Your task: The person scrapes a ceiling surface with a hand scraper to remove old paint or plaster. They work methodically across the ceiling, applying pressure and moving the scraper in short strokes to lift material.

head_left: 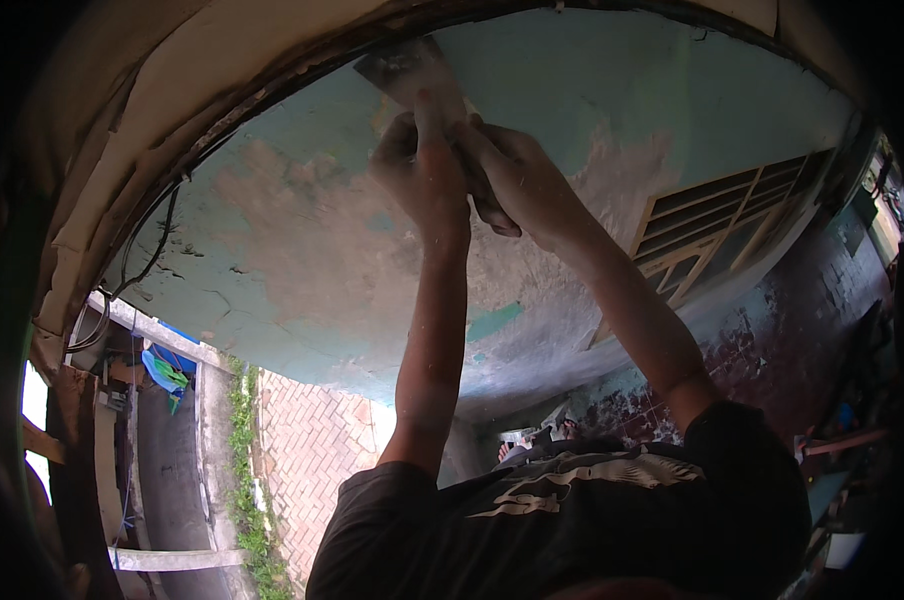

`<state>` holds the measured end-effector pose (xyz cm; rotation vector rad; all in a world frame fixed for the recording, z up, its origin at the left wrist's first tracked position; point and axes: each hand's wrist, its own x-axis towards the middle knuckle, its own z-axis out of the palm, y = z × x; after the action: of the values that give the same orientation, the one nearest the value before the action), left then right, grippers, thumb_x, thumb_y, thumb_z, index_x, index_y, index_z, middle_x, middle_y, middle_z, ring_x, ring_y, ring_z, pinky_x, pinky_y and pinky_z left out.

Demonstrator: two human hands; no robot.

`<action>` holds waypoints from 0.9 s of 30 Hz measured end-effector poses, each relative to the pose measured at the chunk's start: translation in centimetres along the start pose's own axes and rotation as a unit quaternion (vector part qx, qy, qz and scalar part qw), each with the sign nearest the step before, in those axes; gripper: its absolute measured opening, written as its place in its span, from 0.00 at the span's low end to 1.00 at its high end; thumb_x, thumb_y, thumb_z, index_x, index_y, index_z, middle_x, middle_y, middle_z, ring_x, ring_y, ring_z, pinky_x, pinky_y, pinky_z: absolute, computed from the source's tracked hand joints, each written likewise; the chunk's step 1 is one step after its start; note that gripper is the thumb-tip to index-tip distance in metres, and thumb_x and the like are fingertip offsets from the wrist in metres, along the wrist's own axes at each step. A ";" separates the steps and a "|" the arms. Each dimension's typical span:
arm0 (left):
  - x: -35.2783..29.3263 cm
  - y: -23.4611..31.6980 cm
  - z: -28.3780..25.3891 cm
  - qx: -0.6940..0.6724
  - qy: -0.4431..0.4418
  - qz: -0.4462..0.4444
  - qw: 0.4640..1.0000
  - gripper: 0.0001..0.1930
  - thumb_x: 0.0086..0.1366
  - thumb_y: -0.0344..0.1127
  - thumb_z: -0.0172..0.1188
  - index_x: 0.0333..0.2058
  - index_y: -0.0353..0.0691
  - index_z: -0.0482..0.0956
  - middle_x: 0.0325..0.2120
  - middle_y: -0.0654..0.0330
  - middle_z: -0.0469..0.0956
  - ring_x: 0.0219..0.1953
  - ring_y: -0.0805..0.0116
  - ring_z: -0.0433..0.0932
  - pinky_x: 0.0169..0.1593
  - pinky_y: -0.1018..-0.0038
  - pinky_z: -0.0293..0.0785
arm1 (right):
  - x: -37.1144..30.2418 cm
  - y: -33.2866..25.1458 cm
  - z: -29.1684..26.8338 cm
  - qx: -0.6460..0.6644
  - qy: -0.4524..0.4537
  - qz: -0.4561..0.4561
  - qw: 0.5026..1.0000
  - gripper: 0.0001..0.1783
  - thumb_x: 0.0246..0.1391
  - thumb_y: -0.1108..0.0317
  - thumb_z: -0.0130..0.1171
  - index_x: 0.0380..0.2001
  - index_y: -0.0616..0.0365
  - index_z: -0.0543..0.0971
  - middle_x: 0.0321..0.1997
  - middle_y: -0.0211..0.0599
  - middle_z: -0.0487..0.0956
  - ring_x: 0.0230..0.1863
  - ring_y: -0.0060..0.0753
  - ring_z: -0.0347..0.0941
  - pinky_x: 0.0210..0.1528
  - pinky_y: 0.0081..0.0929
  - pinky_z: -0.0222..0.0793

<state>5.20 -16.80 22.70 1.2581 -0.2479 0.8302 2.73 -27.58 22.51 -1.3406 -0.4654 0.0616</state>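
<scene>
Both my arms reach up to a wall (302,250) with worn pale green paint and a large bare, rough grey-brown patch. A wide flat scraper (412,72) lies with its blade against the upper part of the wall. My right hand (520,180) is closed round the scraper's lower, handle end; its dark end shows below the fingers. Beside it, my left hand (422,175) grips the tool, one finger stretched along the blade and the others curled. The exact hold under the fingers is hidden.
A cream wooden louvred window frame (737,215) is set in the wall at right. Loose dark cables (157,255) hang at the wall's left edge. Below left are brick paving (307,430), a green plant strip (242,470) and a grey channel (167,450).
</scene>
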 end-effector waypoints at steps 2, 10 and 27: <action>-1.6 -1.0 -1.3 -0.016 -0.039 -0.069 0.997 0.17 0.70 0.37 0.59 0.26 0.28 0.80 0.19 0.60 0.78 0.21 0.77 0.73 0.25 0.77 0.66 | -0.7 1.7 -1.5 -0.032 -0.023 0.038 0.998 0.22 0.72 0.50 0.46 0.37 0.61 0.72 0.15 0.23 0.66 0.07 0.13 0.54 0.06 0.19 0.46; -23.7 -13.2 -29.7 0.558 -0.597 -0.384 0.430 0.29 0.59 0.59 0.66 0.44 0.36 0.84 0.42 0.41 0.82 0.47 0.45 0.81 0.49 0.56 0.77 | -22.1 21.9 -15.8 -0.492 0.034 0.303 0.816 0.29 0.65 0.44 0.52 0.47 0.64 0.75 0.40 0.58 0.82 0.44 0.57 0.80 0.48 0.46 0.74; -7.8 -6.8 -4.0 0.047 -0.116 -0.128 0.984 0.25 0.77 0.49 0.46 0.44 0.28 0.80 0.38 0.51 0.84 0.33 0.73 0.77 0.39 0.76 0.71 | -3.8 6.9 -4.0 0.096 -0.047 0.109 0.988 0.20 0.74 0.54 0.40 0.38 0.60 0.71 0.14 0.20 0.64 0.08 0.13 0.56 0.09 0.19 0.49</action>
<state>3.31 -16.89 11.72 1.4425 -0.2302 0.4784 2.28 -30.79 14.30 -1.1976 -0.3805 0.3429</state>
